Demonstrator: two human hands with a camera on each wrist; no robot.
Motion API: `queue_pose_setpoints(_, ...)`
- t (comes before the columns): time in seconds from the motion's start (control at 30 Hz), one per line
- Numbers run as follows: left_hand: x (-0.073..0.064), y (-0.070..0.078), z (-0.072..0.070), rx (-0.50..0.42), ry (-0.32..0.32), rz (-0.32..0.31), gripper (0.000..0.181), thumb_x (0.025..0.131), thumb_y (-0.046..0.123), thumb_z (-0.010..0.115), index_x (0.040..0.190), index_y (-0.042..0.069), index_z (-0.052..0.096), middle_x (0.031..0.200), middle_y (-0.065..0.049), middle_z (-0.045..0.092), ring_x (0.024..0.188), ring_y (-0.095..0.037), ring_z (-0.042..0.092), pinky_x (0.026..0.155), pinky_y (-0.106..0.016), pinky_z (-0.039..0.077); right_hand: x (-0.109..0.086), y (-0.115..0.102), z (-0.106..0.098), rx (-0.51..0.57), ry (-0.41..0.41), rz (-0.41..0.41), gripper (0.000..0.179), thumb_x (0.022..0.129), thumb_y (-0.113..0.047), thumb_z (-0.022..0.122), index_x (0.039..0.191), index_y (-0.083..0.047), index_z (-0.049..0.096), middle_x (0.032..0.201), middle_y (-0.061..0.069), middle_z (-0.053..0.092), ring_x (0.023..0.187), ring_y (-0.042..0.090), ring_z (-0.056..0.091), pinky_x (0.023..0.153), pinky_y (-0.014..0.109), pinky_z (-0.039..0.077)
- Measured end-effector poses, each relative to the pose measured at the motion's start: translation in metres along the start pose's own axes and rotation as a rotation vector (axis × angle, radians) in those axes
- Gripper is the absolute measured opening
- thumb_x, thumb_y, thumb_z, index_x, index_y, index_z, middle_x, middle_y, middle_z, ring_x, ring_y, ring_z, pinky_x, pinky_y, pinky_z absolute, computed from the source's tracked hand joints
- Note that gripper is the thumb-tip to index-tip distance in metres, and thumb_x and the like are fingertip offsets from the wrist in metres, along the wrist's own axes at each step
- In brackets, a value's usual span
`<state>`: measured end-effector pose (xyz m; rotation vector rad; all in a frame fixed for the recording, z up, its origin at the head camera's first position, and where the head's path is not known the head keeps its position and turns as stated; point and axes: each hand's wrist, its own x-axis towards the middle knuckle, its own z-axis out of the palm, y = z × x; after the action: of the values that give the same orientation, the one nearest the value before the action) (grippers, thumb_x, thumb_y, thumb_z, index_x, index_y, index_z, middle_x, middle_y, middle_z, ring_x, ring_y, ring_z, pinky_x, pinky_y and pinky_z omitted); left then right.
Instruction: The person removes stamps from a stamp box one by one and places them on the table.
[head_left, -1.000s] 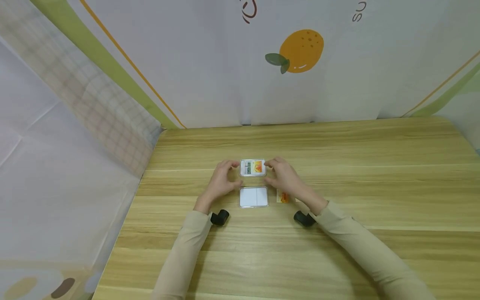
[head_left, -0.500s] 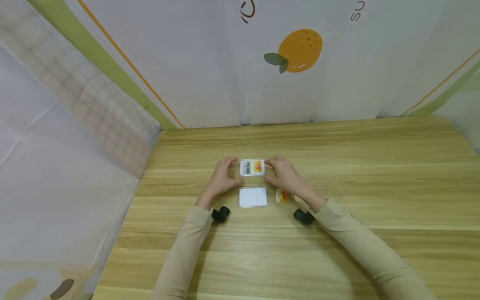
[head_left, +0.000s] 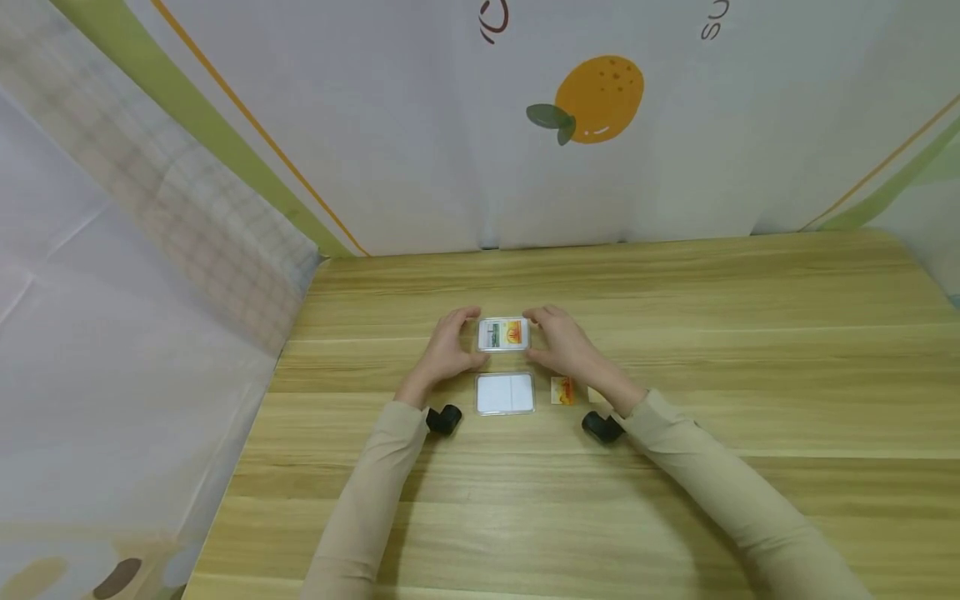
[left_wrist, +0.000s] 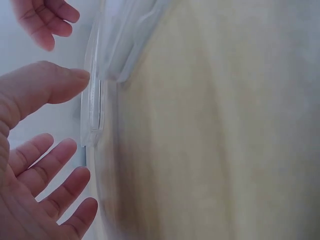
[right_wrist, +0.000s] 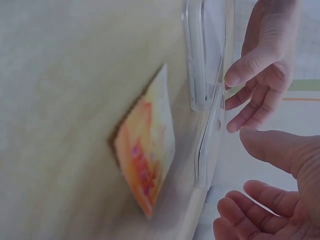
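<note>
Wood-grain table (head_left: 712, 308); behind it, white cloth (head_left: 420, 125), orange fruit print (head_left: 600, 98), green band (head_left: 206, 125).

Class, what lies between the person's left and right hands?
In the head view, the clear case with coloured pictures lies between left hand and right hand.

The wood-grained table (head_left: 525, 517) carries a case with two pictures (head_left: 504, 334), a white case (head_left: 506, 393) near it, a small orange card (head_left: 562, 391) and a pale, partly hidden piece (head_left: 595, 395).
</note>
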<state>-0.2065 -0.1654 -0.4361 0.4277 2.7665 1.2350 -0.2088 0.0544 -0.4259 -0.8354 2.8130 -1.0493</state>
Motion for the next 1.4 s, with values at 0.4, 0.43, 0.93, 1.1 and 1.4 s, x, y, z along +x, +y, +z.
queue_pose_setpoints(0.4, 0.006, -0.003, 0.001, -0.021, -0.035, -0.033, 0.077, 0.068, 0.002, 0.078, 0.136, -0.002, 0.041, 0.132, -0.016, 0.049, 0.120, -0.033, 0.041, 0.103, -0.043, 0.034, 0.009, -0.002, -0.001, -0.007, -0.052, 0.004, 0.059, 0.076, -0.008, 0.076, 0.125, 0.010, 0.050, 0.123, 0.024, 0.054, 0.114, 0.036, 0.051, 0.096, 0.043, 0.044)
queue_pose_setpoints(0.43, 0.006, -0.003, 0.001, -0.020, -0.037, -0.035, 0.077, 0.068, 0.002, 0.078, 0.136, -0.002, 0.041, 0.132, -0.016, 0.049, 0.120, -0.032, 0.041, 0.104, -0.042, 0.034, 0.010, -0.002, -0.001, -0.010, -0.055, 0.005, 0.059, 0.075, -0.008, 0.076, 0.125, 0.010, 0.050, 0.123, 0.024, 0.054, 0.114, 0.036, 0.050, 0.096, 0.043, 0.044)
queue_pose_setpoints(0.93, 0.009, -0.002, -0.001, 0.039, -0.061, -0.075, 0.078, 0.069, 0.007, 0.079, 0.137, 0.001, 0.041, 0.134, -0.013, 0.050, 0.122, -0.029, 0.038, 0.105, -0.041, 0.031, 0.018, -0.003, 0.003, -0.028, -0.114, 0.062, 0.065, 0.075, -0.011, 0.077, 0.130, 0.007, 0.047, 0.126, 0.023, 0.052, 0.118, 0.035, 0.048, 0.101, 0.043, 0.039)
queue_pose_setpoints(1.1, 0.010, -0.002, -0.002, 0.040, -0.070, -0.083, 0.077, 0.070, 0.008, 0.080, 0.136, 0.002, 0.042, 0.134, -0.012, 0.050, 0.122, -0.029, 0.039, 0.104, -0.041, 0.032, 0.021, -0.002, 0.004, -0.027, -0.118, 0.051, 0.066, 0.074, -0.011, 0.078, 0.129, 0.007, 0.048, 0.126, 0.023, 0.052, 0.118, 0.035, 0.048, 0.101, 0.043, 0.038)
queue_pose_setpoints(1.4, 0.011, -0.005, -0.001, 0.028, -0.064, -0.077, 0.075, 0.070, 0.007, 0.079, 0.136, 0.002, 0.043, 0.133, -0.012, 0.052, 0.121, -0.028, 0.039, 0.105, -0.041, 0.031, 0.027, 0.000, 0.007, -0.043, -0.155, 0.058, 0.069, 0.073, -0.012, 0.080, 0.131, 0.006, 0.046, 0.130, 0.022, 0.050, 0.120, 0.036, 0.045, 0.103, 0.044, 0.036)
